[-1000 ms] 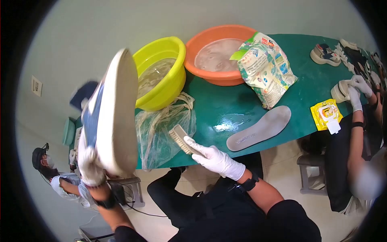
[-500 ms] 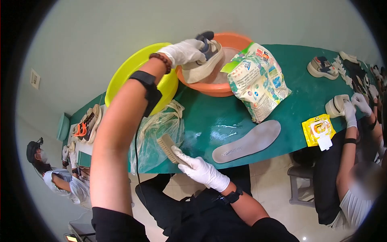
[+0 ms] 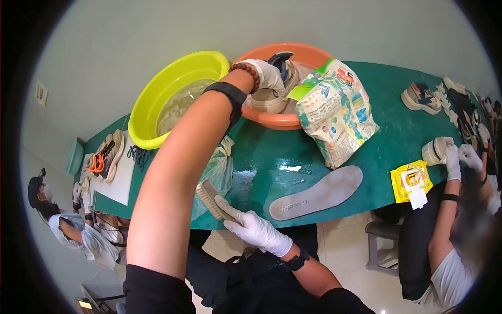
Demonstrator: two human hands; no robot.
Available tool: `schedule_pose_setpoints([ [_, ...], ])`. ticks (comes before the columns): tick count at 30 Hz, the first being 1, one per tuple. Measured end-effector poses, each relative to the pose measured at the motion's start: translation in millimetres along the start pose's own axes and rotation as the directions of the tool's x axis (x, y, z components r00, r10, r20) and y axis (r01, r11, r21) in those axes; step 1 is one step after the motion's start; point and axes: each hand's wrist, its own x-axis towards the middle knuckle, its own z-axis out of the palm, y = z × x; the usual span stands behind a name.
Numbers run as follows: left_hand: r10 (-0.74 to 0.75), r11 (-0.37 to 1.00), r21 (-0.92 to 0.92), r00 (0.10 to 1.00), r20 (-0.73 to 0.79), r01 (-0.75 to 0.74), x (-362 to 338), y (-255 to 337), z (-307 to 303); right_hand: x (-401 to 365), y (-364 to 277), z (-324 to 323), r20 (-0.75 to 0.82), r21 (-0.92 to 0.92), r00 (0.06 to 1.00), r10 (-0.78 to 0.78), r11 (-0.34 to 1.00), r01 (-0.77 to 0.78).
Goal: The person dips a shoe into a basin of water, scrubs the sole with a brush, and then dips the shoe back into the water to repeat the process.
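Observation:
My left hand [image 3: 265, 77], in a white glove, is closed around a sneaker [image 3: 269, 102] with a thick pale sole and dark collar. The shoe is down inside the orange basin [image 3: 277, 121], which holds cloudy water; part of the shoe is hidden by my hand. Close to my body, at the table's front edge, my right hand [image 3: 260, 232] grips a scrub brush [image 3: 213, 200], bristles facing left. A grey insole [image 3: 316, 194] lies flat on the table to the right of the brush. Leaning against the basin is a detergent bag [image 3: 334, 118].
A yellow-green basin [image 3: 141, 123] with water stands left of the orange one. Behind my left forearm lies a clear plastic bag [image 3: 222, 167]. Wet wipes [image 3: 410, 180] and another sneaker [image 3: 421, 98] are at right, where a co-worker's gloved hands hold a shoe. More shoes [image 3: 109, 156] sit at left, near another person.
My left hand has lowered the sneaker deeper into the orange basin and turned it. The brush in my right hand has shifted slightly left and down. The view has shifted a little.

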Motion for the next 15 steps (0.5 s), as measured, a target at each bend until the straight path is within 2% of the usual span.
schedule_pose_setpoints([
  [1, -0.052, 0.998, 0.04, 0.998, 0.04, 0.051, -1.5, 3.5, -2.7, 0.5, 2.0, 0.0, 0.001, 0.01, 1.0, -0.018, 1.0, 0.018],
  [2, -0.088, 0.991, -0.093, 0.994, 0.068, 0.094, -4.9, 3.8, -3.5, 1.2, 5.6, 0.6, 0.001, 0.021, 0.999, -0.036, 0.999, 0.036],
  [4, -0.158, 0.956, -0.22, 0.974, 0.163, 0.192, -14.6, 13.8, -6.6, 3.1, 14.5, 4.8, -0.031, 0.022, 0.994, -0.103, 0.994, 0.103],
  [6, -0.182, 0.971, -0.118, 0.962, 0.205, 0.209, 18.2, 11.3, 3.4, 5.3, 22.3, 10.2, -0.089, -0.003, 0.976, -0.197, 0.98, 0.197],
  [8, -0.058, 0.998, -0.03, 0.997, 0.057, 0.06, 28.8, 6.8, 11.2, 4.3, 18.4, 7.7, -0.037, 0.041, 0.992, -0.117, 0.992, 0.118],
  [9, -0.051, 0.997, -0.057, 0.997, 0.059, 0.055, 30.1, 4.0, 10.5, 4.9, 16.8, 5.9, -0.01, 0.061, 0.997, -0.079, 0.995, 0.08],
  [11, -0.038, 0.993, -0.111, 0.997, 0.062, 0.044, 32.4, -1.4, 8.6, 8.4, 26.7, 10.0, -0.046, 0.021, 0.99, -0.137, 0.99, 0.138],
  [12, -0.071, 0.979, -0.184, 0.992, 0.104, 0.089, 25.3, -0.8, 9.2, 9.0, 30.6, 11.9, -0.063, 0.0, 0.984, -0.167, 0.986, 0.167],
  [15, -0.166, 0.944, -0.247, 0.963, 0.215, 0.218, 24.4, 2.3, 13.3, 8.9, 32.5, 11.2, -0.022, -0.064, 0.997, -0.068, 0.996, 0.067],
])
